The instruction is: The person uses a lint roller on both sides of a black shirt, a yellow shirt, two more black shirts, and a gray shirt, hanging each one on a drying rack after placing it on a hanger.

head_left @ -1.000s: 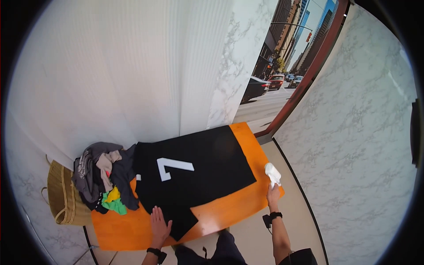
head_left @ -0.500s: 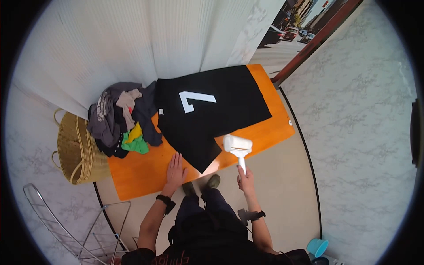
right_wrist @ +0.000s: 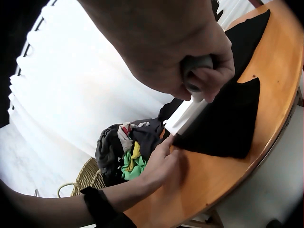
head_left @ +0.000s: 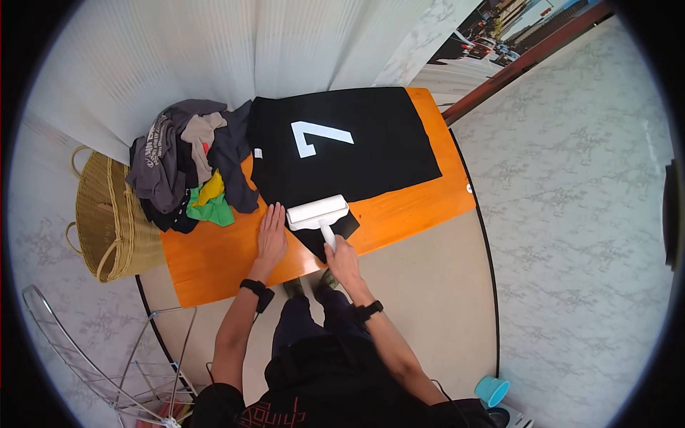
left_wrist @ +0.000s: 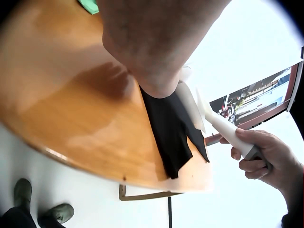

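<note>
1. White pleated curtain (head_left: 193, 57) hangs behind the worktop, filling the upper left of the head view.
2. The glossy orange-brown wooden worktop (head_left: 214, 267) carries the clothes; its bare surface shows in front of them and along the right end.
3. A black short-sleeved fabric T-shirt (head_left: 385, 143) lies spread flat on the worktop, a white angular figure like a 7 across it. Its near sleeve points toward the person.
4. A tan woven basket (head_left: 139, 250) with loop handles stands just beside the worktop's left end.
5. A crumpled heap of grey, navy, beige, yellow and green clothes (head_left: 160, 164) sits on the worktop between the basket and the T-shirt, meeting the shirt at its upper left.
6. A white cylindrical roller (head_left: 317, 212) lies across the near sleeve, its white, grey-ended handle angled back toward the person.
7. The right hand (head_left: 344, 258) is clamped on that handle, fingers curled round it.
8. The left hand (head_left: 272, 239) rests flat on the worktop, fingers straight, apart from the right hand. Its fingertips lie by the shirt's edge, just beside the roller's left end; whether they touch the roller, I cannot tell.
9. A small white label (head_left: 257, 153) shows at the shirt's collar.
</note>
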The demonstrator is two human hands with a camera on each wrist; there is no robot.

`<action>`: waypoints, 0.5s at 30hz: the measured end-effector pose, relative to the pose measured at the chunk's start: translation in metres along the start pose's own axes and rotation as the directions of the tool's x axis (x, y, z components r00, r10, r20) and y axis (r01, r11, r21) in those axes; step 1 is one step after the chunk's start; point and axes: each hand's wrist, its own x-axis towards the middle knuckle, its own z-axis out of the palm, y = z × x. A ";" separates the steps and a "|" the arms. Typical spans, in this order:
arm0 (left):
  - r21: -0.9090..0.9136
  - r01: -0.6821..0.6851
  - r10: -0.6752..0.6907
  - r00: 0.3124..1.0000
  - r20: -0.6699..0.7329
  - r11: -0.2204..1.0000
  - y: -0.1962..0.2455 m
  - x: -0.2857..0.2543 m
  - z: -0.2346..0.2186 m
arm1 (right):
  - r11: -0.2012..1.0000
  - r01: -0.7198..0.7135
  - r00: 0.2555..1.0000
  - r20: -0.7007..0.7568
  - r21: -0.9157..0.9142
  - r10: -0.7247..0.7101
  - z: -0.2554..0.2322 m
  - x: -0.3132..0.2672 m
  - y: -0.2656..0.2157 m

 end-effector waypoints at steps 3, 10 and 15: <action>0.007 0.002 -0.003 0.998 0.069 1.000 -0.006 -0.001 -0.002 | 0.997 0.001 0.999 0.042 -0.084 0.002 0.012 0.000 0.003; -0.021 0.034 -0.032 0.996 0.082 0.999 -0.007 -0.004 0.004 | 0.993 -0.020 0.993 0.114 -0.115 0.034 -0.011 -0.075 0.032; -0.023 0.055 -0.052 0.993 0.103 0.998 -0.005 -0.004 0.000 | 0.988 -0.060 0.990 0.119 -0.139 0.077 -0.040 -0.098 0.039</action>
